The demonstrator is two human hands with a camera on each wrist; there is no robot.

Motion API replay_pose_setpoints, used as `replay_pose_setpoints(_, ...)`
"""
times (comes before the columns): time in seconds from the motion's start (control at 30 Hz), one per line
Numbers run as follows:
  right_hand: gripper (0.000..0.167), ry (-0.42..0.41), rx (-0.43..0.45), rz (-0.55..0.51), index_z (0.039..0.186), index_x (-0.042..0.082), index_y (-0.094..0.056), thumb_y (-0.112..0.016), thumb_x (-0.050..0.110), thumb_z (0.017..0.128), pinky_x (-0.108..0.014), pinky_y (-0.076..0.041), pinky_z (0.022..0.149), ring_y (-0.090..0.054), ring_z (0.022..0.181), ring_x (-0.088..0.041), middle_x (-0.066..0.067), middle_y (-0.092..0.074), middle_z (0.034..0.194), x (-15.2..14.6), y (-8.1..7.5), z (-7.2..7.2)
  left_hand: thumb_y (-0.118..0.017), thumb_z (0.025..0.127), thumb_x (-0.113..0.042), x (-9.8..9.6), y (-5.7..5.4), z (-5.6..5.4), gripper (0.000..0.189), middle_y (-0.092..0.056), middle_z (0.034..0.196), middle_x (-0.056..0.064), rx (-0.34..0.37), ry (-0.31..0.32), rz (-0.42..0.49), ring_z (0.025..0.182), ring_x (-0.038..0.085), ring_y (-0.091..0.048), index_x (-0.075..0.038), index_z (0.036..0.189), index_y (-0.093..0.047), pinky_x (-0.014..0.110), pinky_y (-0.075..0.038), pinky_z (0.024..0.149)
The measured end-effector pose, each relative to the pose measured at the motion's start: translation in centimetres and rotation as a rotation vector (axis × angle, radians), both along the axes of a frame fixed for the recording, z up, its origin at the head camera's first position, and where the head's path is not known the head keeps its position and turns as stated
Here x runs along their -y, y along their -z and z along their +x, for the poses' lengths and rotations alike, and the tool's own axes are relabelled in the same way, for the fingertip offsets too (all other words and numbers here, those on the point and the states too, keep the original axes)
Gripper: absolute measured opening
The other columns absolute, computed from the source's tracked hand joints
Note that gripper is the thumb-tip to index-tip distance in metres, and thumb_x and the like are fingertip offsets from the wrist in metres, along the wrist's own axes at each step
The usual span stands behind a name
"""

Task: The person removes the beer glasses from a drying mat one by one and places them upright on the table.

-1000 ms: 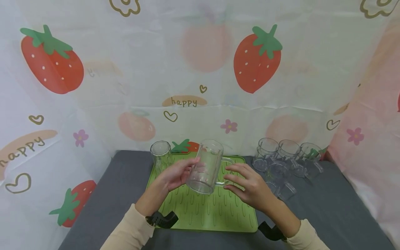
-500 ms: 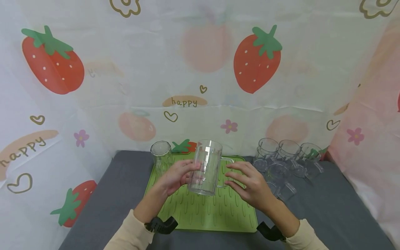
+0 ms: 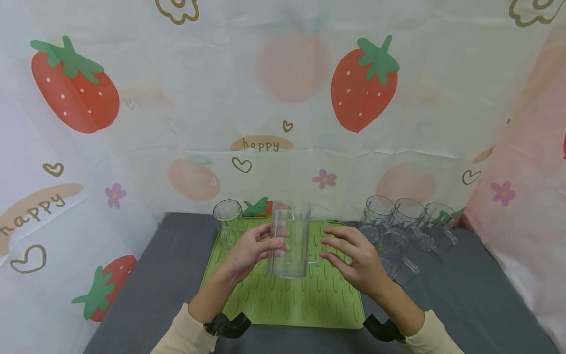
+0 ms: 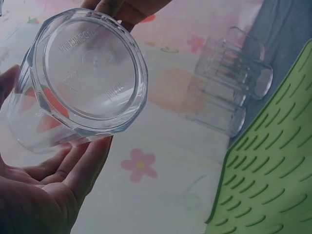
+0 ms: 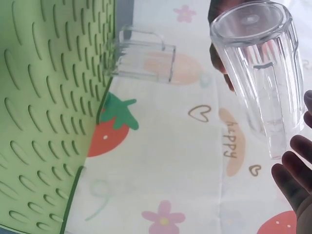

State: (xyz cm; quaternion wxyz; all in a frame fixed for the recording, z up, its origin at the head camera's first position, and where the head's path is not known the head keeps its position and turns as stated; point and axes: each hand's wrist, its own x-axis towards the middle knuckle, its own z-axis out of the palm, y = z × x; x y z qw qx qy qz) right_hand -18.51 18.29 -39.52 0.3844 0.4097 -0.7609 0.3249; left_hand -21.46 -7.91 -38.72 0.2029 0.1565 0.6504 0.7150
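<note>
1. Pale cloth (image 3: 212, 83) printed with strawberries, flowers, hearts and the word "happy" hangs behind and beside a grey-covered table (image 3: 468, 305)
2. On that table lies a green mat (image 3: 292, 312) with rows of short raised ridges
3. Above the mat, off its surface, is a clear mug (image 3: 292, 246), nearly upright; its base (image 4: 92, 68), seen from the left wrist, bears moulded lettering too faint to read fully
4. The left hand (image 3: 252, 248) grasps the mug by its side, thumb on the near face and fingers round behind
5. The right hand (image 3: 358, 258) is loosely bent and unclenched beside the handle (image 5: 278, 141); whether a fingertip touches it, I cannot tell
6. A second mug (image 3: 228, 221) stands at the mat's back left corner
7. To the right of the mat, more clear mugs (image 3: 409, 216) stand close together on the table
8. Both forearms wear cream sleeves (image 3: 187, 332), and a black device (image 3: 227, 325) is strapped at each wrist
</note>
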Motion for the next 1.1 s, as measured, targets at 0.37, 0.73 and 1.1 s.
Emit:
replay_pose_setpoints(0.37,0.030,0.024,0.090,-0.113,0.107,0.002,-0.072,-0.066,0.028,0.093,-0.011,-0.048,0.088,-0.065,0.101,-0.023,-0.017,-0.068,0.110,0.1,0.3,0.2,-0.068,0.089,-0.016,0.2,0.5,0.5,0.067,-0.051,0.138,0.021,-0.051,-0.020,0.022,0.106,0.015,-0.068,-0.001,0.146,-0.038,0.031,-0.053,0.095)
replay_pose_setpoints(0.73,0.047,-0.017,0.297,-0.235,0.116,-0.005,-0.066,-0.075,-0.016,0.072,-0.020,-0.056,0.083,-0.066,0.100,-0.010,-0.020,-0.065,0.111,0.3,0.2,0.6,-0.069,0.088,-0.012,0.3,1.2,0.8,0.067,-0.047,0.143,0.022,-0.103,-0.004,0.047,0.114,0.017,-0.064,-0.005,0.147,-0.038,0.034,-0.052,0.096)
replay_pose_setpoints(1.1,0.045,-0.156,0.585,-0.430,0.126,-0.012,-0.057,-0.067,-0.014,0.082,-0.018,-0.056,0.082,-0.065,0.103,-0.003,0.008,-0.066,0.116,0.1,-0.1,1.1,-0.066,0.088,-0.005,0.4,1.3,1.2,0.068,-0.055,0.136,0.002,-0.154,0.032,0.109,0.116,0.015,-0.061,-0.007,0.149,-0.037,0.031,-0.055,0.089)
